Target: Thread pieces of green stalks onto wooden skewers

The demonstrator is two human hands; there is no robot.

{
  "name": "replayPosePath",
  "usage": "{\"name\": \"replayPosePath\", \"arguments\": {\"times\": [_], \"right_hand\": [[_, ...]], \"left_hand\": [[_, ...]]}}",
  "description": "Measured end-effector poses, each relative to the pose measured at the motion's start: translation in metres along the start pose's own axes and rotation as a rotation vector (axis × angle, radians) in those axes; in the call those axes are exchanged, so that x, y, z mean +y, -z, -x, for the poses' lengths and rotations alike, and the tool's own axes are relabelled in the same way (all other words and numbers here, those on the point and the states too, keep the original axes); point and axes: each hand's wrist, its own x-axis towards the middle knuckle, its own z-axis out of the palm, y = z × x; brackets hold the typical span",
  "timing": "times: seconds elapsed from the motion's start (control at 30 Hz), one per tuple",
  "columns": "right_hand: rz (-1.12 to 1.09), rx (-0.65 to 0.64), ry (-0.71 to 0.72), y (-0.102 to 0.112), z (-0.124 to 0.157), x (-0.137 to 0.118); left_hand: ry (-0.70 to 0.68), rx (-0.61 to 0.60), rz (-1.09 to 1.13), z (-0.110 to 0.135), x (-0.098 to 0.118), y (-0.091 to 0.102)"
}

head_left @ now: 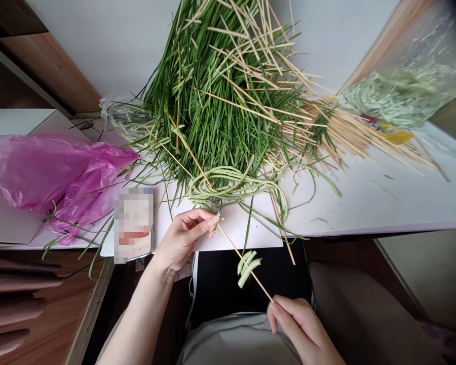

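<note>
My right hand (298, 322) is closed around the lower end of a thin wooden skewer (264, 290), which slants up and to the left over my lap. Several short pieces of green bean (247, 268) are threaded side by side on its middle. At the skewer's upper end, my left hand (190, 230) pinches another short bean piece (215, 221) between thumb and fingers. Just beyond that hand, long green beans (231, 181) lie coiled at the table's front, with a few cut pieces (199, 202) beside them.
A big heap of long green leaves (220, 111) with loose skewers covers the table's middle. More skewers (353, 132) fan out to the right, near a clear bag of pale green pieces (399, 96). On the left are a pink plastic bag (72, 172) and a phone (135, 223) at the edge.
</note>
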Motion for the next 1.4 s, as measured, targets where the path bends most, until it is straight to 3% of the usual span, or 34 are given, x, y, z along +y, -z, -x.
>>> {"name": "replayPosePath", "arguments": {"times": [0.87, 1.2, 1.4], "right_hand": [[-0.013, 0.022, 0.019, -0.001, 0.002, 0.001], [-0.021, 0.107, 0.028, -0.003, 0.004, -0.007], [-0.056, 0.123, 0.091, -0.005, 0.002, -0.011]], "left_hand": [[0.104, -0.027, 0.052, 0.01, -0.004, -0.013], [0.135, -0.022, 0.092, 0.014, -0.001, -0.017], [0.246, -0.2, 0.077, 0.021, -0.018, -0.037]]}}
